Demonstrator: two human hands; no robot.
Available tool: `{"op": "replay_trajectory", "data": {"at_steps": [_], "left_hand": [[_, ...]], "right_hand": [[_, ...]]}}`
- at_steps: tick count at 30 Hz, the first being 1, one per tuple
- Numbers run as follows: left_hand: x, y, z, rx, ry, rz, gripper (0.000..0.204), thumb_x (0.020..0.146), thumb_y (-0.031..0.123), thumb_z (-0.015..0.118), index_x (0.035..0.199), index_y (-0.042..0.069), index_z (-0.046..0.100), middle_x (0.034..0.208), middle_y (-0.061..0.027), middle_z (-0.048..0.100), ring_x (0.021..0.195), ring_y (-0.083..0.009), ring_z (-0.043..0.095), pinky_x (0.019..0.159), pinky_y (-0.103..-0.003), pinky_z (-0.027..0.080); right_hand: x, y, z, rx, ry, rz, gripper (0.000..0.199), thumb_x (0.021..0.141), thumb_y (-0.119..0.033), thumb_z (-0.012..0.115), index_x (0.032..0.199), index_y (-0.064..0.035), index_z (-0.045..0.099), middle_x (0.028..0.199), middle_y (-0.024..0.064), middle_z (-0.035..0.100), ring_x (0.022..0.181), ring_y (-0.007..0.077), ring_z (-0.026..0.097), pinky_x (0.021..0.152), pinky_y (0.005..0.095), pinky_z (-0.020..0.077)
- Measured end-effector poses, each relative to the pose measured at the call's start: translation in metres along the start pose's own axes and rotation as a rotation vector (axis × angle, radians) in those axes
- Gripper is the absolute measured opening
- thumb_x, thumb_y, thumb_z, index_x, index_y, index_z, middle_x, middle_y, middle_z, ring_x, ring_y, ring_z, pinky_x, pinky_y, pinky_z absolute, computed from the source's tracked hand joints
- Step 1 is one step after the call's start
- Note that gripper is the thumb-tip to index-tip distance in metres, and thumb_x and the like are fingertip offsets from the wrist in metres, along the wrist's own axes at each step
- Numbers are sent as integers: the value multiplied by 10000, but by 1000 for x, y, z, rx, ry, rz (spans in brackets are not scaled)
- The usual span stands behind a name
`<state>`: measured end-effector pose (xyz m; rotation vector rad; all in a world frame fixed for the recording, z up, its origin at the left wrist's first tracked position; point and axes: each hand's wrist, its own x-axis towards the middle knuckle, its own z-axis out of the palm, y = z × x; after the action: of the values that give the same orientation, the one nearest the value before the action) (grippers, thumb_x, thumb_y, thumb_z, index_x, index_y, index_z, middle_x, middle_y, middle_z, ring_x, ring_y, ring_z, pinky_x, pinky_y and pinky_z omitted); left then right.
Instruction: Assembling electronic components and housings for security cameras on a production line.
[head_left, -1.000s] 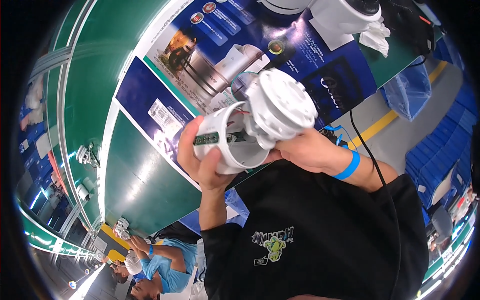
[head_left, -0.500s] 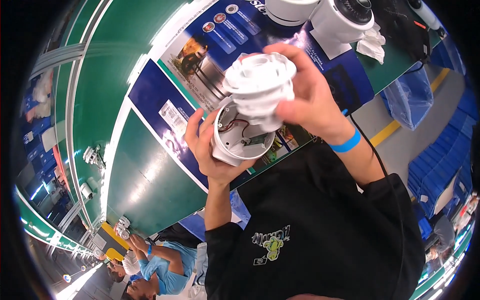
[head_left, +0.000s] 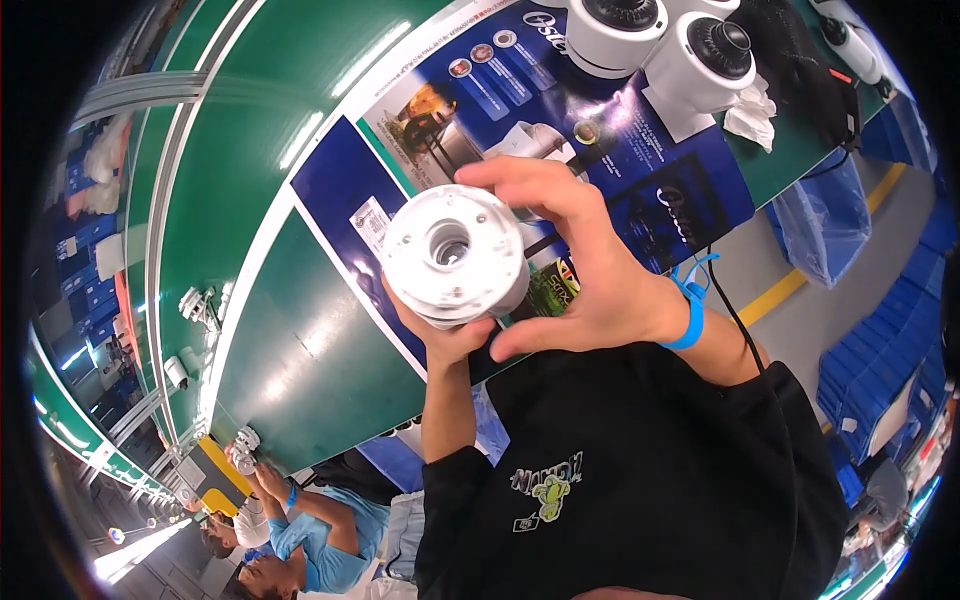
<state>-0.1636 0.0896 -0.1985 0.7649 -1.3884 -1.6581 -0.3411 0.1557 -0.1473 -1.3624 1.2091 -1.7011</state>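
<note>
I hold a white round plastic housing [head_left: 455, 255] up in front of me, its capped end with a central hole facing the camera. My left hand [head_left: 445, 340] cups it from below and behind, with a black sleeve on that arm. My right hand [head_left: 590, 270], which wears a blue wristband, grips its right side with fingers curled over the top edge. The body under the cap is mostly hidden by my hands.
A green workbench [head_left: 300, 330] carries a flattened blue printed carton [head_left: 640, 150]. Two white round housings [head_left: 620, 30] and a white cloth [head_left: 750, 110] lie at its far end. A blue plastic bag [head_left: 830, 220] hangs off the bench. Co-workers [head_left: 300, 520] are at lower left, and blue crates [head_left: 890, 340] at right.
The cap, held beside the open wired cup a second ago, now sits on it. The joined piece has been raised and turned so its capped end faces me.
</note>
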Motion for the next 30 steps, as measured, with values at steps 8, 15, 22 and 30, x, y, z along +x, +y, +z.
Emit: {"op": "replay_trajectory", "data": {"at_steps": [8,15,22,30], "left_hand": [[1,1,-1,-162,-47,-232,1208,526,400,922,1464,34,255,1480,-166,338,1335,-305,392,1098,-431,360],[44,66,2,224,-96,231,1138,597,665,782,1447,50,343,1516,-193,249,1320,-403,383,1039,-487,392],[56,82,23,861,-371,355,431,796,249,658,1120,-29,608,1185,-230,583,1048,-326,592,893,-388,474],[34,82,51,1031,-159,314,394,852,241,579,1122,-46,586,1156,-219,595,1042,-328,589,910,-401,464]], "right_hand": [[-11,46,4,161,-231,152,1161,558,-293,919,1465,-23,248,1468,175,330,1372,309,309,1121,413,286],[-7,35,5,-34,-163,190,847,601,-151,852,1317,-30,416,1224,183,524,1159,368,514,984,409,428],[-13,36,11,-276,42,17,899,517,-108,855,1316,-62,445,1250,143,546,1125,350,538,922,442,435],[-19,36,12,-435,172,-128,658,662,-243,776,1231,-39,516,1223,127,586,1079,309,584,846,407,450]]}}
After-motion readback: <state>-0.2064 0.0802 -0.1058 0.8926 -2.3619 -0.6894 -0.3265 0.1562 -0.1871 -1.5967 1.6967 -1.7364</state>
